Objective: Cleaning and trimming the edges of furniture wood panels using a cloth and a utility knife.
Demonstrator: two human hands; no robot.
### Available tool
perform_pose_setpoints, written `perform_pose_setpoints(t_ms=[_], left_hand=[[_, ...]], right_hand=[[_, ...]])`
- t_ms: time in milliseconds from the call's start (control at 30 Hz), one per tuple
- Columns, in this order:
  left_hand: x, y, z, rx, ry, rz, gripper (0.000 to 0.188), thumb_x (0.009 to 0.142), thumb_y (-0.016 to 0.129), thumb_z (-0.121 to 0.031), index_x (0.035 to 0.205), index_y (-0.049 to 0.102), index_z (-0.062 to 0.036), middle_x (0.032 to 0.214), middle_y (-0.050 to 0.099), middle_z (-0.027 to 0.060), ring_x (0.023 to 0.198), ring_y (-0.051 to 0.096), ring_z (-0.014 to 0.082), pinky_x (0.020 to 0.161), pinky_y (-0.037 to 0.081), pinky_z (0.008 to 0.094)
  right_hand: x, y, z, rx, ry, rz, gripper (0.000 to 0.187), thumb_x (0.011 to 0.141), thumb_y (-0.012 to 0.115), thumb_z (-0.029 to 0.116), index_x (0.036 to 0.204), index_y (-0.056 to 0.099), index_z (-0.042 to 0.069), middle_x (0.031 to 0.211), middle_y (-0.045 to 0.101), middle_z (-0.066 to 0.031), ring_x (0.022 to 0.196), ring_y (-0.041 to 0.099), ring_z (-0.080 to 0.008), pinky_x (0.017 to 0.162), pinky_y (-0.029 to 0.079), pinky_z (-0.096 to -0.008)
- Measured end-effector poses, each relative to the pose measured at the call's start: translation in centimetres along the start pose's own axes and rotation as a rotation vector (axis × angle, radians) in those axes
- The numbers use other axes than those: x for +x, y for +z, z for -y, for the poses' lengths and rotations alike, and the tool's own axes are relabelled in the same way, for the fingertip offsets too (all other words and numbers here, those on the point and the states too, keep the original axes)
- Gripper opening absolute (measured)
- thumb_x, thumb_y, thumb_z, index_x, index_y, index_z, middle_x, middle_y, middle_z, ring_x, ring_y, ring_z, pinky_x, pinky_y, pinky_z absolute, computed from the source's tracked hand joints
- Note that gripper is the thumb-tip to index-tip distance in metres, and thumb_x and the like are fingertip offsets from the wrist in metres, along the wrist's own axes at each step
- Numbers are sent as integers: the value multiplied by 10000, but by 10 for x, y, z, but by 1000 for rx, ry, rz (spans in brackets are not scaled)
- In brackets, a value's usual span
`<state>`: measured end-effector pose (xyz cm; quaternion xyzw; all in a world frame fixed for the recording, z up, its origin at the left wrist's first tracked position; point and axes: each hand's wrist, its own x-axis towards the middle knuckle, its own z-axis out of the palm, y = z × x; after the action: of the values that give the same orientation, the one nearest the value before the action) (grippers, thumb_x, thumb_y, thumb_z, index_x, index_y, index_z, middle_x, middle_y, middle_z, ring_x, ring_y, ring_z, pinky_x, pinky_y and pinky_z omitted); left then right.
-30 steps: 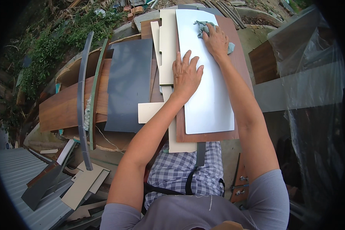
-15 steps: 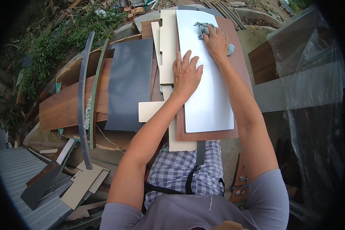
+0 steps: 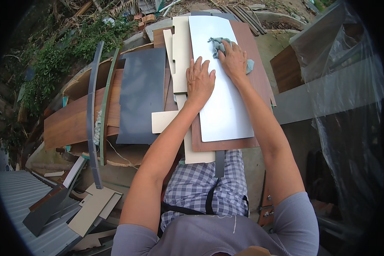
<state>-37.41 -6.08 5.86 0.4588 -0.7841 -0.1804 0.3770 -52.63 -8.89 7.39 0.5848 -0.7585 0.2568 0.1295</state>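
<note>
A long glossy white panel lies on a brown wood-grain board in front of me. Toward the panel's far end, my right hand presses a crumpled grey-green cloth against the surface; part of the cloth sticks out past the hand's right side. My left hand rests flat across the panel's left edge, fingers stretched out and a little apart, holding nothing. Cream-coloured boards with notched edges lie under and beside that edge, close to the left hand.
Left of the cream boards lies a dark grey panel, then a green-edged strip and a long curved grey strip. Clear plastic sheeting hangs at the right. Cream and dark offcuts lie at the lower left, near corrugated metal.
My right hand and the cloth have moved slightly nearer along the white panel. The panel and the boards under it appear a little further left in view. My left hand stays at the left edge.
</note>
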Motion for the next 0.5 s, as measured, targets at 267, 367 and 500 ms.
perform_pose_setpoints(t_ms=[267, 367, 500], left_hand=[[-1, 5, 4, 11, 23, -60, 357, 907, 523, -198, 1214, 538, -17, 1342, 453, 187, 1294, 361, 369, 1075, 290, 433], [-1, 5, 5, 12, 45, -86, 350, 903, 528, -190, 1203, 544, -11, 1330, 464, 192, 1285, 374, 372, 1068, 303, 432], [-1, 5, 5, 0, 53, -78, 342, 900, 537, -195, 1187, 551, -11, 1328, 458, 200, 1285, 372, 379, 1066, 296, 444]], right_hand=[[-30, -13, 6, 19, -19, -23, 465, 837, 612, 293, 1272, 527, 154, 1299, 488, -148, 1247, 419, -329, 1038, 282, -537], [-37, -17, 8, 25, -38, -33, 460, 833, 619, 284, 1265, 530, 152, 1292, 492, -144, 1242, 424, -327, 1029, 291, -536], [-47, -22, 9, 42, -51, -18, 460, 833, 621, 286, 1264, 528, 156, 1300, 485, -137, 1247, 420, -329, 1031, 292, -540]])
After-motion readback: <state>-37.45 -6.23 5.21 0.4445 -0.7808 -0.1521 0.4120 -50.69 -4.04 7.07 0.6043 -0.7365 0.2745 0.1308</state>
